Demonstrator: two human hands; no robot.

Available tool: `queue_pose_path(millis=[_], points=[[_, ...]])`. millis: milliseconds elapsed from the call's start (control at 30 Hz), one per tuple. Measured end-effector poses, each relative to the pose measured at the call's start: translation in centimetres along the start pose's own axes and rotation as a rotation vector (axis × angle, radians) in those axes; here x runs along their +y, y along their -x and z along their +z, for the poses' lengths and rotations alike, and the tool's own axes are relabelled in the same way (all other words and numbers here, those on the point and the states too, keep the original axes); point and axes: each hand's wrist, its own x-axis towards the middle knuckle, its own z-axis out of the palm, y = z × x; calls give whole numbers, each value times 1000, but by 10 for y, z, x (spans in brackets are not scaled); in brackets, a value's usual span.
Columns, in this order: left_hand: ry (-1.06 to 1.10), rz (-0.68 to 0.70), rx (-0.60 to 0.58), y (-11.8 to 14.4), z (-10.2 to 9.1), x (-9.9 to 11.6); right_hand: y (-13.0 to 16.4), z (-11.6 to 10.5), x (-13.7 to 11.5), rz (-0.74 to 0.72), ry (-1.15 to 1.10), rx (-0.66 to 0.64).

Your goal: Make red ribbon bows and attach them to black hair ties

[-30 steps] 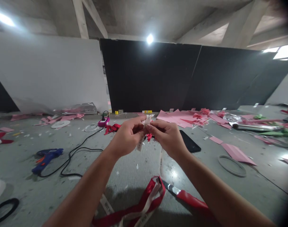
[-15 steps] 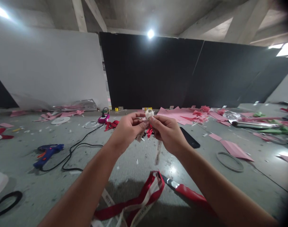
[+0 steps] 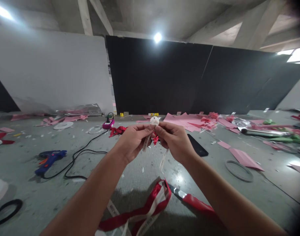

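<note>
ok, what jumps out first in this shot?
Dead centre, the left hand and right hand pinch a small rolled loop of white printed ribbon between them. Below them lie red-and-white ribbon strips and a red-handled cutter; a blue glue gun lies far left.

Dark printed lettering is seen on the white ribbon [image 3: 146,143] and on its length beside the red ribbon [image 3: 140,214]. None of it can be read.
</note>
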Motion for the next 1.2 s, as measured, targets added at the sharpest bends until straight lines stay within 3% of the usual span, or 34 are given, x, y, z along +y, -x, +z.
queue_pose_path(millis=[233, 333, 467, 567, 700, 800, 867, 967, 1033, 1200], points=[[64, -12, 50, 1, 6, -5, 0, 7, 2, 19, -75, 125], [42, 4, 25, 0, 6, -5, -1, 6, 2, 20, -91, 115], [-141, 80, -28, 1, 5, -2, -2, 0, -3, 18, -5, 33], [-304, 100, -75, 4, 5, 0, -3, -5, -1, 31, 49, 82], [-404, 137, -124, 7, 7, 3, -4, -4, 5, 89, -96, 144], [-414, 149, -95, 7, 8, 1, -4, 1, 8, 88, -104, 178], [-367, 159, -46, 6, 6, 0, -3, 4, 7, 111, -110, 117], [-292, 159, 37, 3, 3, -1, -2, 3, 8, 173, -90, -179], [-314, 169, 120, 1, -2, 0, -2, -1, 9, 221, 6, -311], [-576, 257, 355, -6, -18, 2, -2, -11, 4, 267, 172, -311]])
